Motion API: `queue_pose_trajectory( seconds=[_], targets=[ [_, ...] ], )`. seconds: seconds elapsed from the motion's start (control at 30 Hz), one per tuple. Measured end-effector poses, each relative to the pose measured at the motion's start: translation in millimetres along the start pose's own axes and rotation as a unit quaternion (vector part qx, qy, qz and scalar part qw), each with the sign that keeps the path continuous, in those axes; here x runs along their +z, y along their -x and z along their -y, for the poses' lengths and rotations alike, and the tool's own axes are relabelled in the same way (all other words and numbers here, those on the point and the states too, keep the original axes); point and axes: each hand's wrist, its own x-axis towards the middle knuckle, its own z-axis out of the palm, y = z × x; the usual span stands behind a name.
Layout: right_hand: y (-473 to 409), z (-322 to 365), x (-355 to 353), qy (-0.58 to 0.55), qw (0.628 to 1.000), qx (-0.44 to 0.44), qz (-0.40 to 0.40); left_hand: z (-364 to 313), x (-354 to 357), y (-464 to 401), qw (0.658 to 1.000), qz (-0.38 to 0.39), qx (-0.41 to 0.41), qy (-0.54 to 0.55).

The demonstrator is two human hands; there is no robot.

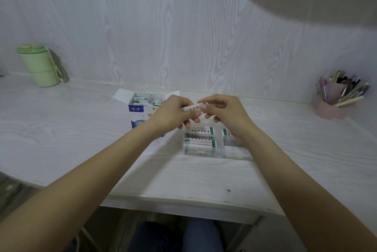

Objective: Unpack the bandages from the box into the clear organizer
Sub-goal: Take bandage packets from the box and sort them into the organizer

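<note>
Both hands (195,112) pinch one bandage (192,107) above the organizer (204,154).

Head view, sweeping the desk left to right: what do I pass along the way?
Green cup → open bandage box → left hand and right hand, both pinching one bandage pack → clear organizer below the hands, packs already inside → pink pen holder.

This looks like a home desk nook. A pale wood-grain desk (61,129) meets matching wall panels, with a green cup (39,66) far left and a pink pen holder (334,102) far right.
</note>
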Motion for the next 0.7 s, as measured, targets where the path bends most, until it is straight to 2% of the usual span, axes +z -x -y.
queue_pose_trajectory(
  seconds=[0.13, 0.23, 0.33, 0.47, 0.6, 0.7],
  targets=[
    [-4.3, -10.2, -4.1, 0.032, 0.995, 0.029, -0.088, 3.3, 6.8, -5.9, 0.999, -0.030, -0.008, -0.015],
    [-5.8, -23.6, -7.6, 0.113, 0.985, 0.056, -0.121, 9.5, 10.5, -7.4, 0.987, -0.036, 0.010, -0.158],
    [-4.5, -35.6, -3.1, 0.192, 0.973, 0.066, -0.110, 11.9, 14.8, -5.7, 0.963, 0.024, 0.023, -0.267],
    [-4.7, -42.1, 4.7, 0.307, 0.947, 0.062, -0.070, 15.8, 17.2, -4.7, 0.941, 0.078, 0.018, -0.328],
    [-5.2, -40.8, 8.6, 0.395, 0.917, 0.048, -0.034, 23.1, 15.0, -4.5, 0.923, 0.093, 0.028, -0.371],
    [-5.7, -40.5, 8.8, 0.409, 0.911, 0.045, -0.026, 24.0, 13.3, -2.5, 0.915, 0.088, 0.038, -0.393]
  ],
)
